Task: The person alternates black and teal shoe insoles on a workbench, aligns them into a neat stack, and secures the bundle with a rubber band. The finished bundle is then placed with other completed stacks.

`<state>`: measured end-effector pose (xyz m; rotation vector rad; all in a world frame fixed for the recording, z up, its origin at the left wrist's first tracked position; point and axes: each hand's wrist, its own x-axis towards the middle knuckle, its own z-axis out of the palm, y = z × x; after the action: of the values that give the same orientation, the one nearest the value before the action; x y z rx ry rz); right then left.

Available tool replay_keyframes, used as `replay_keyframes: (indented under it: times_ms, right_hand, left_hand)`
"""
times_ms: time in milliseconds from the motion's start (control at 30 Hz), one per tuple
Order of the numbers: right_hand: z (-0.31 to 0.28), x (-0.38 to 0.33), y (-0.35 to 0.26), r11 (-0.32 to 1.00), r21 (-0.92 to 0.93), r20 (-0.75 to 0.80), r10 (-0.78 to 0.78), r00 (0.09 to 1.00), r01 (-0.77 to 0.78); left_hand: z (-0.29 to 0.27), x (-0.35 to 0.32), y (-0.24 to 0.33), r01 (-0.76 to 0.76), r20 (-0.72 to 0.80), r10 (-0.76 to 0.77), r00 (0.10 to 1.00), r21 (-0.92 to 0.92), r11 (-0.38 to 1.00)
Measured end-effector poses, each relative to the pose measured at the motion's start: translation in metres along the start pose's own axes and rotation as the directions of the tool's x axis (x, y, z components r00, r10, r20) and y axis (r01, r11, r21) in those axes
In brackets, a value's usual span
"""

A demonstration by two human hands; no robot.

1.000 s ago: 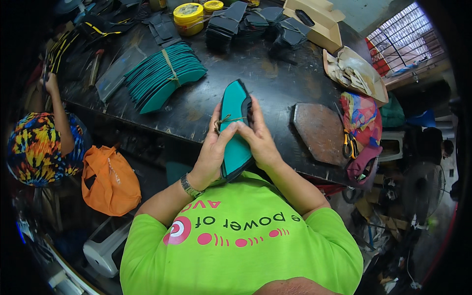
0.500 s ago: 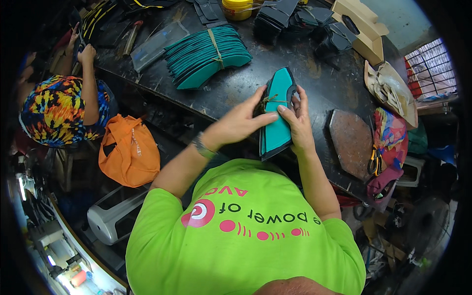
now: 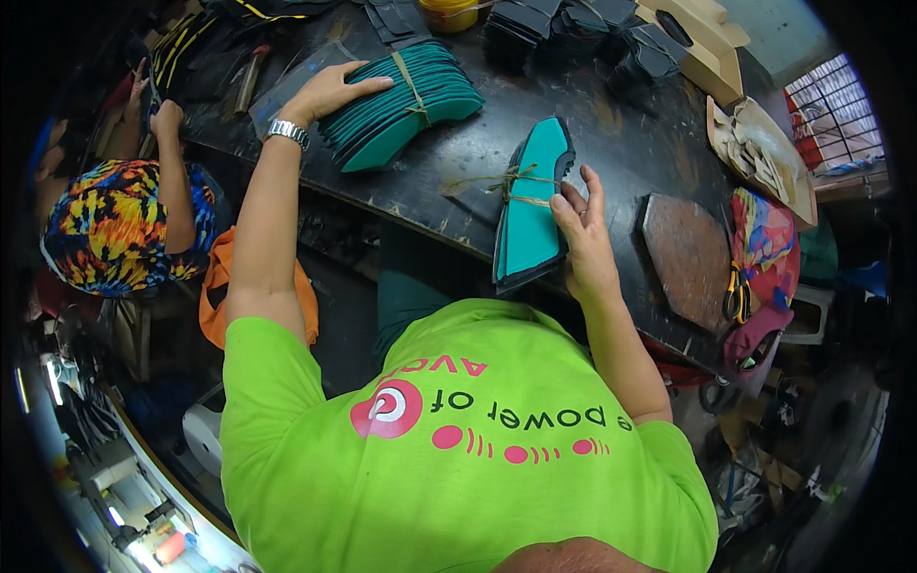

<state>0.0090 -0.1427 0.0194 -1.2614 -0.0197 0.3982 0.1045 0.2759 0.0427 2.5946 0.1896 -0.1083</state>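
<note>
My left hand (image 3: pixel 330 94) lies over the left end of a large tied bundle of curved teal and black pieces (image 3: pixel 406 110), with thumb and fingers apart. A cord runs round the middle of that bundle. My right hand (image 3: pixel 587 234) holds a smaller bundle of teal and black pieces (image 3: pixel 535 215) by its right edge, the thumb against the teal face. Knotted string (image 3: pixel 516 181) circles this smaller bundle, its loose ends pointing left. The smaller bundle stands tilted at the near edge of the dark table (image 3: pixel 449 205). Some of my right fingers are hidden behind it.
Stacks of black pieces (image 3: pixel 521 29), a yellow tub (image 3: pixel 449 13) and a cardboard box (image 3: pixel 702 48) stand at the back. A brown board (image 3: pixel 683 263) and scissors (image 3: pixel 736 294) lie right. Another person (image 3: pixel 115 224) works at far left, near an orange bag (image 3: pixel 215 291).
My left hand has left the smaller bundle and reached out left to the large one. The smaller bundle has shifted slightly left, with my right hand still on it.
</note>
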Motion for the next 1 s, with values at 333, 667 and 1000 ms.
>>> replay_keyframes:
  times_ms: [333, 667, 1000]
  right_hand:
    - [0.009, 0.001, 0.009, 1.000, 0.026, 0.158, 0.012, 0.987, -0.016]
    - [0.006, 0.003, 0.014, 0.989, 0.104, -0.016, -0.103, 0.995, 0.104]
    - [-0.052, 0.045, -0.016, 0.999, 0.018, -0.004, -0.050, 0.999, 0.050]
  left_hand:
    - [0.041, -0.074, 0.067, 0.036, 0.397, 0.163, 0.903, -0.448, 0.893]
    - [0.090, -0.107, 0.101, 0.055, 0.125, 0.127, 0.984, -0.891, 0.451]
    - [0.131, -0.100, 0.113, -0.095, -0.054, 0.156, 0.986, -0.958, 0.269]
